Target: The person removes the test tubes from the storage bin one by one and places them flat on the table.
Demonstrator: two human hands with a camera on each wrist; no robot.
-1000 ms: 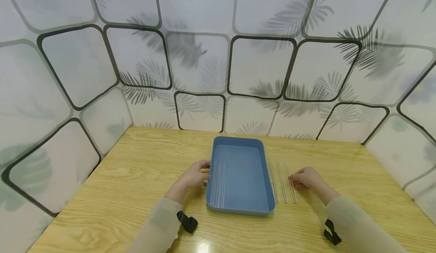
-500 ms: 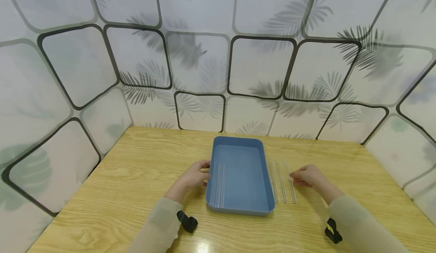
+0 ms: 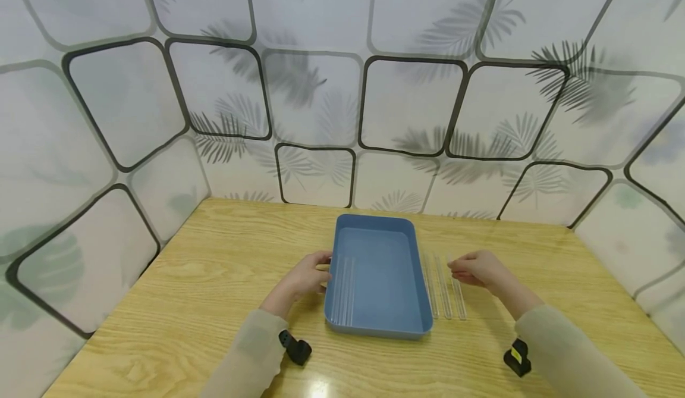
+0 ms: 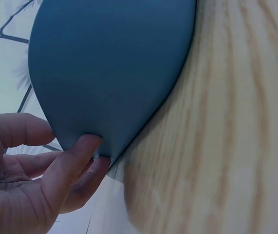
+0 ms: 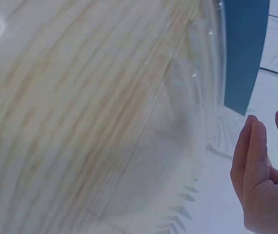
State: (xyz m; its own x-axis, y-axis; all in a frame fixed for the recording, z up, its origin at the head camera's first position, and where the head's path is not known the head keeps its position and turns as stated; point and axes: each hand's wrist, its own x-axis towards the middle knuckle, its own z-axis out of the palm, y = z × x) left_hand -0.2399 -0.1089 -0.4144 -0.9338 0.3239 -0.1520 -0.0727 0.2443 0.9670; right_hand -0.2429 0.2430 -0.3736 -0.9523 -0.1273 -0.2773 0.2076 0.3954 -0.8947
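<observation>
A blue rectangular tray (image 3: 382, 285) stands on the table, with several thin clear tubes (image 3: 343, 294) lying lengthwise along its left side. The left hand (image 3: 305, 276) rests its fingers on the outside of the tray's left wall; the left wrist view shows the fingertips (image 4: 92, 141) against that wall. To the right of the tray lie three clear tubes (image 3: 443, 291), side by side and roughly parallel. Over the far part of the rightmost one hovers the right hand (image 3: 478, 269). Thumb and fingers are apart in the right wrist view, with nothing visible between them.
The wood-grain table (image 3: 241, 249) reaches back to a patterned curtain (image 3: 316, 178), which also runs along the left and right sides. Black wrist cameras are strapped to both sleeves. Light glares on the table's near edge.
The right hand has moved a little away from the body and slightly left along the rightmost tube. The left hand, the tray and the tubes stay where they were.
</observation>
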